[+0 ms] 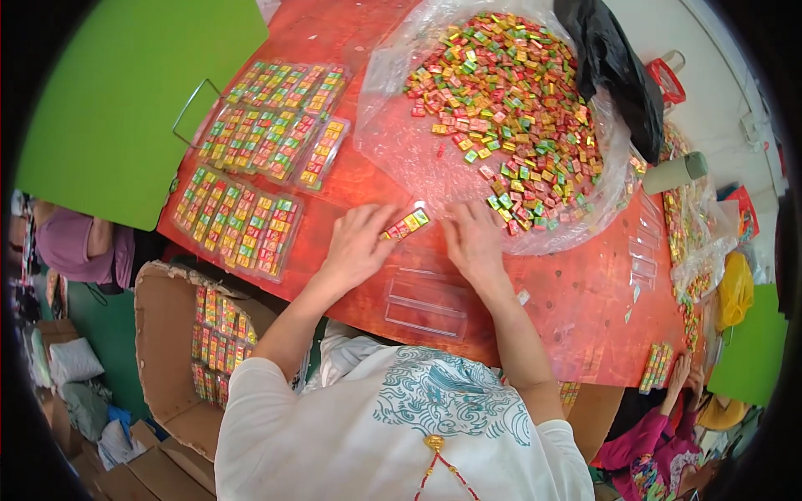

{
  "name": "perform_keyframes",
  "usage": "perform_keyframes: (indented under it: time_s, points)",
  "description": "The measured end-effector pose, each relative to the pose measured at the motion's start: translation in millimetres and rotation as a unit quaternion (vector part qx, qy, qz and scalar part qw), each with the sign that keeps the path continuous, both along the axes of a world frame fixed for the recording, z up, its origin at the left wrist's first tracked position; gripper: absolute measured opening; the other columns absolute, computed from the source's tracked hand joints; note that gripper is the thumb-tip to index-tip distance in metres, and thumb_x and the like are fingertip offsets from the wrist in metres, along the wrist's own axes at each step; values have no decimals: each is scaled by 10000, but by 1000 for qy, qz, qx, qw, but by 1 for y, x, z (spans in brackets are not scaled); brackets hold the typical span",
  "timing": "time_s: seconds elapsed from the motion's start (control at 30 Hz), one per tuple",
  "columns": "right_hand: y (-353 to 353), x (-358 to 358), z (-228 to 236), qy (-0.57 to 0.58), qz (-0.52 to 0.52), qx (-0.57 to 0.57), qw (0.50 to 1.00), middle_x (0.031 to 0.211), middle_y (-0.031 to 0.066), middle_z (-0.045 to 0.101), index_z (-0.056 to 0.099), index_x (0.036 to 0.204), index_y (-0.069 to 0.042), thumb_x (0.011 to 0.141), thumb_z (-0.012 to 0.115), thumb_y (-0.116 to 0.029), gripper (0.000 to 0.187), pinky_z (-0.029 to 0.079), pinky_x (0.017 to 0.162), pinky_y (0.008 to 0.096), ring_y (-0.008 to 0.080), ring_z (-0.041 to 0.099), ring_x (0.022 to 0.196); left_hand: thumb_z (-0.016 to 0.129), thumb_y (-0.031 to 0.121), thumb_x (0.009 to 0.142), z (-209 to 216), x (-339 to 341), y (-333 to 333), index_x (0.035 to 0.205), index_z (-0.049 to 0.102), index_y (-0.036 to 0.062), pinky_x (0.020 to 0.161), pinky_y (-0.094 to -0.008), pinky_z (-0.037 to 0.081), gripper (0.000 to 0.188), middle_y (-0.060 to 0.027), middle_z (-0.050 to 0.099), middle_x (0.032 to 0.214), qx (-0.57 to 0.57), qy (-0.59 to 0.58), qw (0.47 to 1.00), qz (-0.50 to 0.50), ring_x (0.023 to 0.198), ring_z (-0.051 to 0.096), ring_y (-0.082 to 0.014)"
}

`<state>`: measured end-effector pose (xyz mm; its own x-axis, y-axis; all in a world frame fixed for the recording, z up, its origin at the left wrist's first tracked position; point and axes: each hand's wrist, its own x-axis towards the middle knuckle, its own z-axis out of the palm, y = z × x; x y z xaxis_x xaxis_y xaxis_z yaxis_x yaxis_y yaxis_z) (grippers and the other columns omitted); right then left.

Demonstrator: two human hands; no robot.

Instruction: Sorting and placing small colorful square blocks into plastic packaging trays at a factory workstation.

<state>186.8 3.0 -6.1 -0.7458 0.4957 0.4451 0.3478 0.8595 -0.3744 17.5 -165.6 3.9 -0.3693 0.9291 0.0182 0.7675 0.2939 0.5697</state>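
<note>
Clear plastic tray [407, 224], part-filled with coloured candies, lies between hands on red table [576, 292], long axis slanting far-right; left hand [355, 244] pinches near end, right hand [473, 238] rests flat beside far end, holding nothing.

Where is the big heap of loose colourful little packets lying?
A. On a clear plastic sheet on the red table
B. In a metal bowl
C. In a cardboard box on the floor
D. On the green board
A: the heap of loose packets rests on a crinkled clear plastic sheet spread over the red table, just beyond the right hand.
</note>
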Motion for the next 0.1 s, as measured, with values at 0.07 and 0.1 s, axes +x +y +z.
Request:
perform_keyframes:
  time_s: [0.07, 0.1]
  points:
    - [3, 4, -3, -19, -13, -33, 999, 983, 89, 630, 669, 1076, -123, 856, 707, -190, 233, 428, 900, 466, 290, 609, 977, 667, 340, 911, 20, 9, 10, 1506, 438, 123, 1175, -448, 291, 673, -136, 515, 1441, -96, 53, 994, -2, 1372, 449, -287]
    - [9, 11, -6, -35, -10, -54, 998, 1003, 90, 673, 684, 1088, -102, 884, 683, -190, 223, 429, 881, 459, 250, 644, 970, 699, 419, 881, 30, 15, 20, 1522, 415, 136, 1186, -470, 274, 756, -133, 511, 1447, -188, 98, 977, -20, 1377, 445, -291]
